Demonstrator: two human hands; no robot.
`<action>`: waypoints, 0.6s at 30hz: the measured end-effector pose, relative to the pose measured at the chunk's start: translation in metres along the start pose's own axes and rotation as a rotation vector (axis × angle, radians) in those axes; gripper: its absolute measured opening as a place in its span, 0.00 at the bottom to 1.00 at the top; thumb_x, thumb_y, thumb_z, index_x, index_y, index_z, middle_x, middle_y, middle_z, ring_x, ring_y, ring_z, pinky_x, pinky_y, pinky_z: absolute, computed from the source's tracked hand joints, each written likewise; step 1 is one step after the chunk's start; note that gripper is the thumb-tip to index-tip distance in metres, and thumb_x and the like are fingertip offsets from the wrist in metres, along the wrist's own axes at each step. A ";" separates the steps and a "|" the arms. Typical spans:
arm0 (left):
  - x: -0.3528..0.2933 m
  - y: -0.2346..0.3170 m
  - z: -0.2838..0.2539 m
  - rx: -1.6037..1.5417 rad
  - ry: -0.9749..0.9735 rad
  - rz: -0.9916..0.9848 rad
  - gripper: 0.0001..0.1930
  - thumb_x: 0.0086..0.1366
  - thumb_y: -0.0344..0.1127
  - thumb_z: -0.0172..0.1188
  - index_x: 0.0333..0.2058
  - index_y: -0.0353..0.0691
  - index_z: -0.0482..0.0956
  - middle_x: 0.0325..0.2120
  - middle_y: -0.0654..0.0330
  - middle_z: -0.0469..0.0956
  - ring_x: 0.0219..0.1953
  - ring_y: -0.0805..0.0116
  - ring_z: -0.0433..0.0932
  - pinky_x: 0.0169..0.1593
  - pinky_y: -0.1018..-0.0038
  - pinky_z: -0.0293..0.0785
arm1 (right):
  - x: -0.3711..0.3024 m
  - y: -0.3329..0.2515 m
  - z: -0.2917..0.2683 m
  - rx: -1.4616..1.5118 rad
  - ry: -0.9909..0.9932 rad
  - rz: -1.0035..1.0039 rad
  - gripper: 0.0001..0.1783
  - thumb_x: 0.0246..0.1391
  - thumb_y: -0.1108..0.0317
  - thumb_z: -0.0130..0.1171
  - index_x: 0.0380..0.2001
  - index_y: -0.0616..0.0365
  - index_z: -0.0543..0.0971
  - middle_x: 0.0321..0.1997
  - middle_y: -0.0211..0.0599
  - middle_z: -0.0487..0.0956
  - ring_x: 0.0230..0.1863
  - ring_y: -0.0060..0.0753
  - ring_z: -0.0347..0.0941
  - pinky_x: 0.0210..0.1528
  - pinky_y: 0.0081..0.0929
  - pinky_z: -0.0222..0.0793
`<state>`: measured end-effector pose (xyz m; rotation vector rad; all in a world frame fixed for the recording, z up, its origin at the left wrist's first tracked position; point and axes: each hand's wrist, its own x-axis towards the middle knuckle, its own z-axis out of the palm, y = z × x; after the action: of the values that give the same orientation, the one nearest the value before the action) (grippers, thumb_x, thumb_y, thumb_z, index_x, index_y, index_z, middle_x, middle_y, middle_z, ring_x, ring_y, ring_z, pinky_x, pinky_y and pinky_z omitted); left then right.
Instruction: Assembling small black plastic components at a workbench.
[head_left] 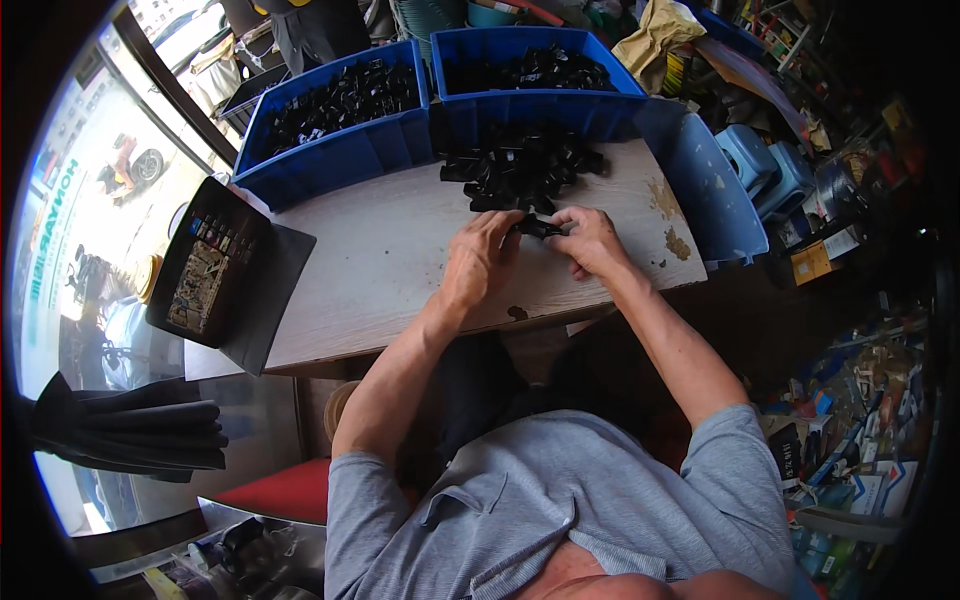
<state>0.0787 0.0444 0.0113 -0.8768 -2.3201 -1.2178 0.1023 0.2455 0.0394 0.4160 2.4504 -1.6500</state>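
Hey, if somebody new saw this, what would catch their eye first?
Likely the two blue bins of small black parts on the table's far side, with a loose black heap before the right one. Below that heap, the left hand and right hand hold a black piece. A tablet stands at left.

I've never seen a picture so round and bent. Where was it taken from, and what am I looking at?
There's no machine at work here, just a person's bare hands. A wide fisheye camera worn on the head looks down, which bends straight edges near the rim. The left hand and right hand hold a small black part between their fingers, over a pale table. Just beyond lies a heap of black parts. Behind it, two blue bins hold more black pieces. A tablet leans at the table's left.
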 end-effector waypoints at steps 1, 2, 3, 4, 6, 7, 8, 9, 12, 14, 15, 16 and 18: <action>0.001 -0.001 0.000 0.003 -0.001 -0.004 0.15 0.60 0.27 0.62 0.47 0.39 0.81 0.39 0.52 0.83 0.42 0.49 0.81 0.47 0.62 0.78 | 0.000 0.001 0.003 0.002 -0.005 0.001 0.18 0.46 0.73 0.66 0.44 0.59 0.80 0.21 0.32 0.76 0.13 0.23 0.71 0.14 0.24 0.70; 0.004 -0.002 0.002 0.050 -0.030 0.041 0.14 0.60 0.27 0.61 0.46 0.40 0.81 0.39 0.52 0.83 0.43 0.50 0.81 0.47 0.62 0.78 | 0.000 0.001 0.003 -0.008 -0.030 -0.016 0.18 0.46 0.73 0.65 0.44 0.59 0.80 0.20 0.31 0.76 0.13 0.22 0.71 0.14 0.24 0.70; 0.006 -0.003 0.005 0.095 -0.060 0.087 0.14 0.60 0.26 0.61 0.46 0.40 0.82 0.40 0.53 0.83 0.44 0.50 0.81 0.48 0.62 0.78 | 0.000 0.001 0.003 -0.017 -0.054 -0.033 0.18 0.46 0.74 0.64 0.44 0.59 0.80 0.20 0.31 0.76 0.14 0.22 0.71 0.14 0.23 0.70; 0.008 -0.003 0.008 0.093 -0.062 0.086 0.14 0.60 0.26 0.61 0.46 0.40 0.82 0.40 0.53 0.83 0.44 0.50 0.81 0.48 0.62 0.78 | 0.000 0.001 0.003 -0.018 -0.054 -0.030 0.18 0.46 0.74 0.64 0.44 0.59 0.80 0.20 0.31 0.76 0.14 0.22 0.71 0.14 0.23 0.70; 0.010 -0.005 0.013 0.105 -0.174 0.108 0.13 0.61 0.27 0.60 0.45 0.40 0.82 0.42 0.54 0.83 0.45 0.52 0.81 0.49 0.61 0.78 | 0.001 0.001 0.004 -0.045 -0.070 -0.024 0.18 0.50 0.68 0.68 0.46 0.57 0.80 0.20 0.28 0.74 0.13 0.20 0.67 0.13 0.21 0.68; 0.011 -0.007 0.014 0.103 -0.179 0.108 0.13 0.61 0.27 0.60 0.45 0.40 0.82 0.42 0.54 0.83 0.45 0.52 0.81 0.49 0.61 0.78 | 0.001 0.001 0.003 -0.042 -0.069 -0.020 0.18 0.50 0.68 0.68 0.46 0.57 0.80 0.20 0.28 0.74 0.13 0.20 0.67 0.13 0.21 0.68; 0.013 -0.007 0.014 0.114 -0.199 0.129 0.13 0.62 0.27 0.59 0.46 0.41 0.82 0.42 0.54 0.83 0.45 0.52 0.81 0.49 0.62 0.78 | 0.001 0.002 0.002 -0.041 -0.069 -0.030 0.19 0.50 0.67 0.68 0.47 0.56 0.80 0.20 0.28 0.74 0.13 0.19 0.67 0.13 0.21 0.67; 0.014 -0.008 0.014 0.124 -0.220 0.149 0.13 0.62 0.27 0.59 0.46 0.41 0.82 0.43 0.55 0.83 0.46 0.52 0.81 0.49 0.62 0.79 | 0.000 0.002 0.002 -0.039 -0.070 -0.040 0.19 0.50 0.67 0.68 0.47 0.56 0.80 0.20 0.28 0.74 0.13 0.19 0.67 0.13 0.21 0.67; 0.019 -0.009 0.012 0.108 -0.247 0.198 0.15 0.61 0.26 0.58 0.48 0.42 0.82 0.45 0.55 0.83 0.46 0.53 0.81 0.49 0.63 0.79 | -0.001 0.000 0.003 -0.033 -0.062 -0.025 0.20 0.50 0.67 0.67 0.47 0.56 0.80 0.20 0.28 0.74 0.13 0.19 0.66 0.14 0.21 0.67; 0.022 -0.009 0.010 0.118 -0.285 0.242 0.17 0.60 0.26 0.59 0.49 0.42 0.82 0.45 0.55 0.83 0.46 0.53 0.81 0.49 0.64 0.79 | -0.002 0.000 0.001 -0.027 -0.073 -0.027 0.19 0.50 0.68 0.67 0.47 0.56 0.80 0.20 0.28 0.74 0.13 0.19 0.66 0.14 0.21 0.67; 0.023 -0.008 0.009 0.128 -0.319 0.288 0.18 0.59 0.26 0.59 0.50 0.42 0.82 0.46 0.55 0.82 0.45 0.53 0.81 0.49 0.64 0.79 | -0.002 0.001 0.000 -0.023 -0.082 -0.032 0.19 0.50 0.68 0.66 0.47 0.57 0.81 0.20 0.28 0.74 0.13 0.19 0.66 0.14 0.21 0.67; 0.023 -0.006 0.008 0.127 -0.324 0.287 0.18 0.59 0.26 0.59 0.50 0.42 0.82 0.46 0.55 0.82 0.45 0.53 0.81 0.49 0.64 0.79 | -0.001 0.001 -0.001 -0.020 -0.082 -0.028 0.19 0.50 0.68 0.66 0.47 0.57 0.81 0.20 0.28 0.74 0.13 0.19 0.66 0.14 0.21 0.67; 0.018 -0.006 0.008 0.087 -0.266 0.301 0.21 0.57 0.27 0.60 0.51 0.41 0.82 0.47 0.56 0.82 0.46 0.53 0.81 0.50 0.63 0.78 | 0.000 0.004 -0.003 0.010 -0.095 -0.050 0.19 0.48 0.73 0.63 0.46 0.60 0.80 0.17 0.31 0.75 0.14 0.21 0.71 0.14 0.22 0.70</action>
<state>0.0616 0.0551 0.0134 -1.3690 -2.3057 -0.9148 0.1039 0.2493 0.0371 0.2732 2.4035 -1.6616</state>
